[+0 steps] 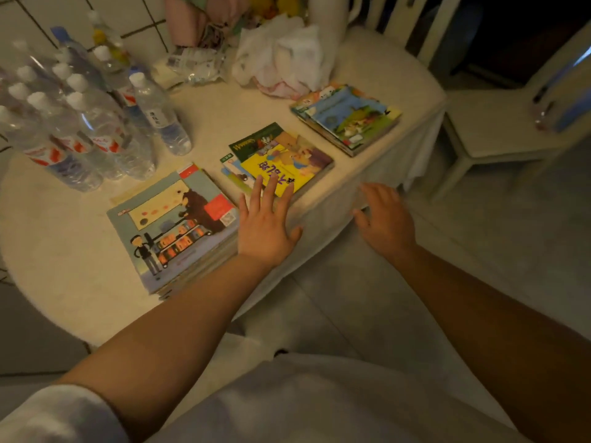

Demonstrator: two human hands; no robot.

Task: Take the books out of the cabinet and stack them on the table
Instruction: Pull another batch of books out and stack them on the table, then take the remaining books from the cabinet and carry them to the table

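A: Hand status?

B: Left hand: flat, fingers spread, fingertips resting on the near edge of the middle stack; grasping nothing. Right hand: spread and empty, off the table edge, right of the middle stack.

A: Book locations?

B: 3 stacks lie on the table: the large stack just left of the middle stack, the far stack beyond it to the right.

A: Progress?

B: Judged well advanced. The cabinet is not in view, so remaining books cannot be confirmed. Merging 3 stacks may remain.
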